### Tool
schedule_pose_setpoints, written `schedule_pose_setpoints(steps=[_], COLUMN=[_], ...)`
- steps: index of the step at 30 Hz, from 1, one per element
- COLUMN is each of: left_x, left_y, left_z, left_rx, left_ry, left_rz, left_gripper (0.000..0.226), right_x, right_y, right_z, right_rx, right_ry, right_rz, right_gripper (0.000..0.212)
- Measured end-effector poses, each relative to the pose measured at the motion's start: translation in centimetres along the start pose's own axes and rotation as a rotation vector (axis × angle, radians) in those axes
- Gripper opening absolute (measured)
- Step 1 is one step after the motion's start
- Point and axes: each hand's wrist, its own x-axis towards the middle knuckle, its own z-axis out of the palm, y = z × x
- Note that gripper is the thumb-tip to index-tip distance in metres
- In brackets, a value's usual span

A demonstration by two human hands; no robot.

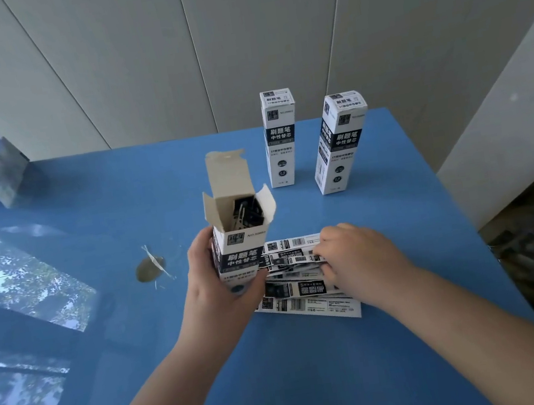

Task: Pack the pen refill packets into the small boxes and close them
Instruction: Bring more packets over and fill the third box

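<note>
My left hand [216, 281] wraps its fingers round the open box [241, 237], upright mid-table with packets inside. My right hand [353, 255] curls onto the refill packets [301, 287] piled just beside it, fingertips pinching the top one. Two closed boxes [281, 137] stand near the table's [320, 385] far edge.

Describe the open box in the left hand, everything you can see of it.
The open box is a tall, narrow carton, white with black printed bands and plain brownish card inside. It stands upright on the blue table, its top open: the long lid flap stands up at the back, two side flaps splayed outward. Dark packets already show inside. The left hand grips its lower half. The loose pile of refill packets lies against its right side.
</note>
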Motion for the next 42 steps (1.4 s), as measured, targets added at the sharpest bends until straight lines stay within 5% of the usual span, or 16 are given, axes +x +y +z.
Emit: schedule_pose_setpoints(steps=[7,15,23,26,30,32,38,42], left_x=[-0.7,-1.1,-1.2,-1.1,-1.0,-1.0,-0.8,-0.8], left_y=[-1.4,-1.7,-1.6,-1.6,-1.3,-1.2,-0.7,-0.9], left_z=[0.3,0.4,0.3,0.4,0.3,0.4,0.6,0.6], left_rx=[-0.018,-0.009,-0.042,-0.029,-0.025,-0.02,-0.007,0.009], left_ry=[-0.006,-0.004,-0.005,-0.03,-0.039,-0.041,-0.058,-0.059], left_rz=[-0.039,-0.065,-0.089,-0.081,-0.069,-0.063,-0.045,-0.028], left_gripper=[0.084,0.086,0.079,0.085,0.09,0.091,0.078,0.077], right_x=[-0.3,-0.1,-0.4,-0.7,-1.4,-1.7,-2.6,-2.5], right_y=[0.1,0.6,1.1,1.9,2.4,2.3,1.1,-0.5], right_z=[0.6,1.1,-3.3,-5.6,-7.9,-8.6,-11.0,-12.5], right_rx=[-0.013,-0.009,0.266,0.484,1.004,1.249,1.665,1.827], right_ry=[0.103,0.007,0.006,0.05,0.106,0.093,0.092,0.216], right_rz=[0.023,0.0,0.157,0.27,0.391,0.416,0.334,0.249], right_gripper=[0.016,0.013,0.019,0.024,0.001,0.01,0.034,0.022])
